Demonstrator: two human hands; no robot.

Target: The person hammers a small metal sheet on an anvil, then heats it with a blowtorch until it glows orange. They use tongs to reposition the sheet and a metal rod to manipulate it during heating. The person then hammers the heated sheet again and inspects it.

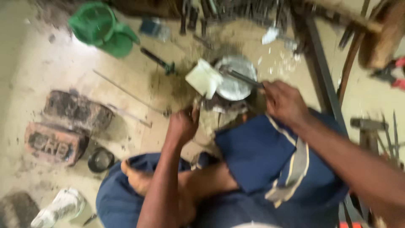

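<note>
Person seated on floor (38, 67), workpiece between knees. Left hand (182, 124) clamped on grimy metal part (219, 110), steadying it low. Right hand (283, 101) closed round thin metal tool (244, 77), tip over round silver bowl (234, 82). Picture blurred. Bricks (63, 126) left, well apart.

A stained, pale concrete floor (42, 63) carries a workshop's scatter. Two dark bricks (63, 126) lie at the left, a small black round tin (100, 160) just beside them and a crumpled white rag (61, 207) near the lower corner. A green bucket (93, 22) lies tipped at the top, its green lid (118, 43) touching it. A thin metal rod (126, 93) stretches across the middle, near a dark-handled tool (157, 61). A round metal part (234, 78) rests at the centre, a white block (203, 79) against it. The picture is blurred.
</note>
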